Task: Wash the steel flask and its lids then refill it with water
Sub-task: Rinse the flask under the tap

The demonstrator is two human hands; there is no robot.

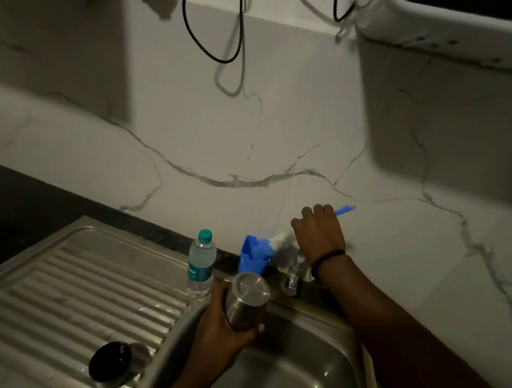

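Observation:
My left hand (224, 326) grips the steel flask (247, 302) over the sink basin (286, 374), its flat end turned up toward the camera. My right hand (320, 229) holds the blue handle of a bottle brush (269, 246) near the back wall. The brush's white and blue bristles hang just over a blue plastic holder (249, 261). A steel lid with a dark inside (118, 364) lies on the ribbed drainboard (57, 296) at the left.
A clear water bottle with a green cap (200, 262) stands at the back of the drainboard. The tap (293, 280) sits behind the basin, under my right wrist. Black cables (215, 31) hang down the marble wall. A white appliance (455, 28) is mounted at the upper right.

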